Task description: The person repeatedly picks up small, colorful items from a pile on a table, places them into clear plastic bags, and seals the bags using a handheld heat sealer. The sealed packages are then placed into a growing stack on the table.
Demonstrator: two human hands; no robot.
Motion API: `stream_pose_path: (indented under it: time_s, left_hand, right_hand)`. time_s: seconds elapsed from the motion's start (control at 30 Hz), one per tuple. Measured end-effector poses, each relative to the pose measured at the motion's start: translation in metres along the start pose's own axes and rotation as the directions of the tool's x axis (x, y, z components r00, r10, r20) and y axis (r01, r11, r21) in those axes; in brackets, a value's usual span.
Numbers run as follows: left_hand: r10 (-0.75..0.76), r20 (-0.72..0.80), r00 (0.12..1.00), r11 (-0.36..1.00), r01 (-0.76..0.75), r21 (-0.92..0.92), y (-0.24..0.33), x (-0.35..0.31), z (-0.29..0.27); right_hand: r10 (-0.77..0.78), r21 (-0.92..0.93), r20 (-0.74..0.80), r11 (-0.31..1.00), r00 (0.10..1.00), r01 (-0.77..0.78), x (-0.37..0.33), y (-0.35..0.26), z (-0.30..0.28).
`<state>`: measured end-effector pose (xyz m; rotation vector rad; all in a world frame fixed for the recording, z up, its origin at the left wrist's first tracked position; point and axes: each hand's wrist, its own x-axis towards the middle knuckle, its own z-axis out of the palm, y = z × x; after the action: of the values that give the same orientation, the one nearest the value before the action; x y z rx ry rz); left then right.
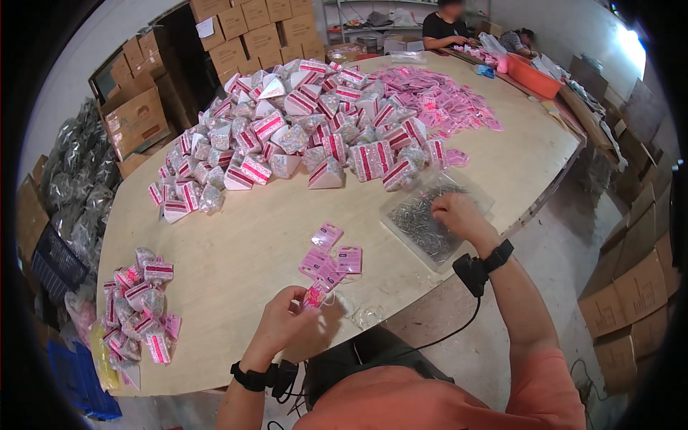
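Observation:
My left hand (278,324) is closed on a pink card (314,297), pinched between thumb and fingers near the table's front edge. Just beyond it lie several loose pink cards (350,259), partly overlapping. Some thin clear loops (369,315) rest to the right of that hand. My right hand (462,217) reaches into a clear plastic box (388,223) full of small silvery metal pieces (423,226). Its fingertips are pressed together; whatever they hold is too small to make out. Both wrists wear black straps with small devices.
A large heap of cake-slice-shaped items (294,132) covers the table's far side, beside a pile of pink cards (437,100). A smaller heap of slices (140,308) sits at left. Cartons (247,36) are stacked behind. Two people work beyond, near an orange basin (534,77).

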<state>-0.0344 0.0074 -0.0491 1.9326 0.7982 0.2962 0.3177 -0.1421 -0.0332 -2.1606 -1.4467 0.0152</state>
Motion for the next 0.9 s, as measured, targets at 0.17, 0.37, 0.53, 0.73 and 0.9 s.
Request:
stream_pose_path:
  time_s: [0.17,0.37,0.53,0.73,0.9]
  left_hand:
    - [0.014,0.012,1.0,0.999,-0.014,-0.033,0.006,0.0,-0.001]
    - [-0.015,0.009,1.0,0.995,0.016,-0.103,0.012,-0.003,-0.001]
    - [0.028,-0.068,0.997,0.978,-0.041,-0.205,0.015,-0.003,0.002]
    - [0.235,-0.259,0.937,0.97,-0.242,0.006,0.026,-0.014,0.008]
    - [0.344,-0.283,0.895,0.938,-0.312,0.153,0.031,-0.02,0.01]
  right_hand:
    - [0.081,0.083,-0.015,0.993,0.997,-0.08,-0.001,-0.004,-0.002]
    - [0.158,0.318,-0.056,0.939,0.986,-0.132,-0.002,-0.006,0.005]
    - [0.093,0.619,-0.068,0.785,0.993,-0.031,-0.023,-0.063,0.001]
    - [-0.02,0.96,0.251,0.131,0.968,-0.246,-0.049,-0.129,0.032]
    - [0.0,0.961,0.275,0.04,0.962,-0.274,-0.044,-0.14,0.055]
